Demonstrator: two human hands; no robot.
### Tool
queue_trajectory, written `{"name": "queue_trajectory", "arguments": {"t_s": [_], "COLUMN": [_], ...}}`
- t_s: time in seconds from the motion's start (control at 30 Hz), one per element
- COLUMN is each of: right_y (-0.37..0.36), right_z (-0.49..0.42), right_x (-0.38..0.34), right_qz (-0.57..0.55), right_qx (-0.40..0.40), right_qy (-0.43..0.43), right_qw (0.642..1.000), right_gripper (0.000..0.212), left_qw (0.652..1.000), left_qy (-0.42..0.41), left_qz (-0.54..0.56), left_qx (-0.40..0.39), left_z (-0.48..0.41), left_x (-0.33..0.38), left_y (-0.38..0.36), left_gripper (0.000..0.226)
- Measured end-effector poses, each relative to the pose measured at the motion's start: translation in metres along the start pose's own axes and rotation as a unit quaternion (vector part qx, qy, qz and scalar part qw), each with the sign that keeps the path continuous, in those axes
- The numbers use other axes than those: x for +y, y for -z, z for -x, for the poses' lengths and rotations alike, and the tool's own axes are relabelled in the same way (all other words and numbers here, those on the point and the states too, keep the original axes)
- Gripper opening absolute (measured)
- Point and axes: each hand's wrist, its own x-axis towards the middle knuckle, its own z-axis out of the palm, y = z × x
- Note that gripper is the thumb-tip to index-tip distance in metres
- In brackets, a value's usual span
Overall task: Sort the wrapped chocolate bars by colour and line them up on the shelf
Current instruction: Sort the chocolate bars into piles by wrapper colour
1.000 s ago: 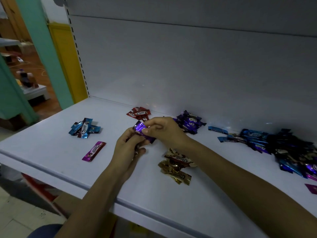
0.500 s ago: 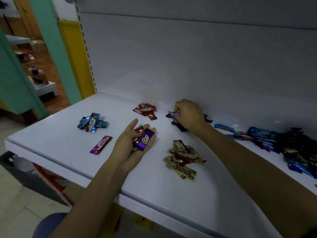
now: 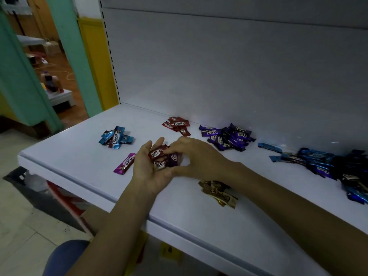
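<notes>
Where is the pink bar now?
Head view, left of centre: the pink bar lies on the shelf, beside the left hand, below the light-blue pile.

I count two hands at work, my left hand (image 3: 147, 172) and right hand (image 3: 191, 156), over one shelf (image 3: 79, 156). Between them are three bars: two red bars (image 3: 156, 153) and one purple bar (image 3: 173, 159). One pink bar (image 3: 125, 163) lies alone, and one blue bar (image 3: 269, 147) lies alone too. There are four sorted piles: a blue pile (image 3: 116, 136) of about four, a red pile (image 3: 177, 125) of three or four, a purple pile (image 3: 227, 136) of more than six, and a gold pile (image 3: 219, 193) of at least two, partly hidden by my arm. One mixed heap (image 3: 328, 166) is too tangled and dark to count.
</notes>
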Motion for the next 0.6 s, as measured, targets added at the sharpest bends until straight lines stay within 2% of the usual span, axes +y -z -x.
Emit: {"name": "queue_trajectory", "arguments": {"t_s": [0.1,0.2,0.3,0.4,0.5,0.6], "right_y": [-0.007,-0.009,-0.008,-0.009,-0.011,-0.010], "right_z": [-0.001,0.000,-0.002,-0.007,-0.011,-0.014], "right_x": [0.001,-0.002,-0.004,-0.001,0.005,0.010], "right_qz": [-0.043,-0.067,-0.009,0.011,-0.021,-0.102], "right_qx": [0.016,0.025,0.001,0.022,0.081,0.132], "right_qy": [-0.022,-0.010,-0.013,-0.018,-0.010,-0.052], "right_qw": [0.999,0.997,1.000,1.000,0.996,0.985], "right_gripper": [0.050,0.051,0.050,0.037,0.028,0.022], "left_qw": [1.000,0.999,0.999,0.998,0.993,0.990], "left_qy": [-0.001,0.011,0.016,0.036,0.054,0.031], "left_qz": [-0.013,-0.028,-0.028,0.022,0.036,-0.044], "left_qx": [-0.020,-0.037,-0.036,-0.055,-0.102,-0.129], "left_z": [0.006,0.011,0.011,0.011,0.010,0.010], "left_x": [-0.001,0.000,0.001,0.001,0.001,-0.002], "left_y": [-0.003,-0.004,-0.004,-0.003,-0.001,-0.002], "left_gripper": [0.057,0.068,0.065,0.055,0.048,0.055]}}
